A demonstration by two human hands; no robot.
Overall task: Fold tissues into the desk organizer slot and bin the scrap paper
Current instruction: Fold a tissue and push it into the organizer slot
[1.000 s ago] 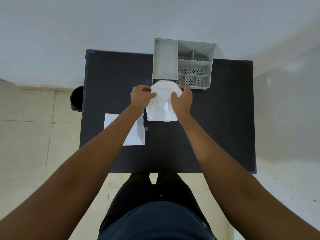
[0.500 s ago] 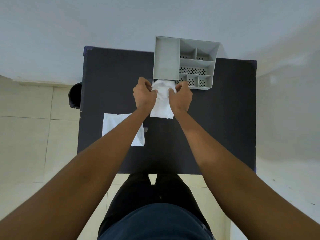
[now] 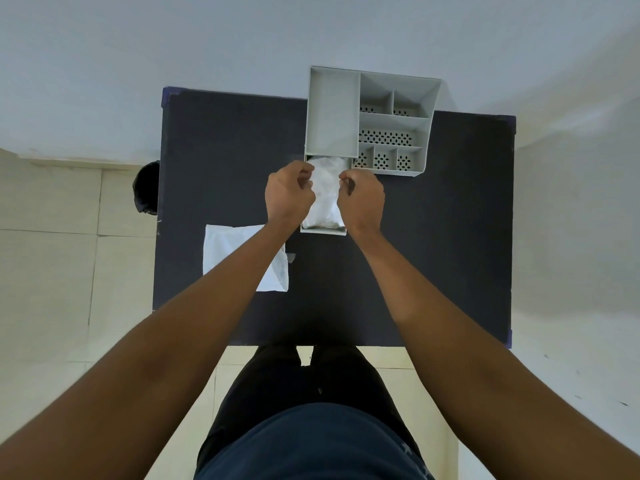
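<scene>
A dark, matte rectangular table [image 3: 225, 150] fills the middle of the view, standing on pale floor tiles against a white wall. At its far edge sits a grey plastic desk organizer [image 3: 332, 112] with one long plain compartment on its left side and several smaller perforated compartments on its right. From beneath the long compartment a shallow grey drawer-like slot [image 3: 323, 231] is pulled out toward the person, and a crumpled white tissue [image 3: 325, 199] lies inside it, reaching from the organizer's front edge to the slot's near wall. A flat white tissue sheet [image 3: 221, 247] lies on the table nearer the left edge, partly covered by the left forearm. A round black bin [image 3: 147, 187] stands on the floor just beside the table's left edge. The left hand [image 3: 289, 194] is curled nearly closed, its fingertips pinching the left edge of the tissue in the slot. The right hand [image 3: 362, 199] is likewise curled, thumb and fingers pinched on the tissue's right edge. A tiny grey scrap [image 3: 291, 258] lies on the table just beside the flat sheet's right edge.
</scene>
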